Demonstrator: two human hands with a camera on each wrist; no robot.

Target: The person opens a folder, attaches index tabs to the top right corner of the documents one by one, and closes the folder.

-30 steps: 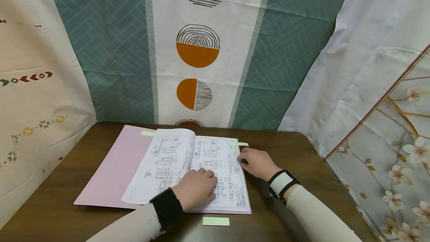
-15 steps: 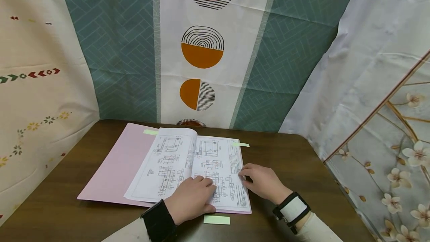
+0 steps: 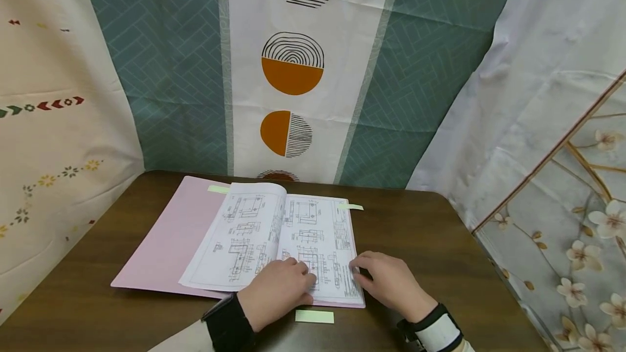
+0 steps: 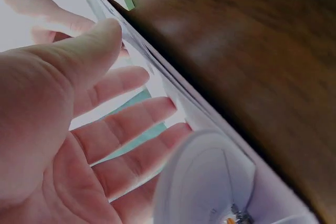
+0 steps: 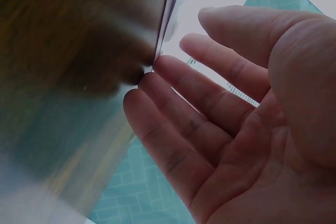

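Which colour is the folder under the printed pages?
The folder is pale pink, seen best in the head view.

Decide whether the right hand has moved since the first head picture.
Yes: the right hand has moved down the right edge of the page, away from the green strip at its far right corner.

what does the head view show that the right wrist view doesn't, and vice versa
Only the head view: the person's bare left grip, rectangular pale-green paper strips and the black-and-white wristband.
Only the right wrist view: the palm of the bare right grip and the inner sides of its fingers.
Both: the right grip, the brown wooden table, the teal cloth with brick-like lines, and the pink-backed booklet of white drawing sheets, mainly its edge in the wrist view.
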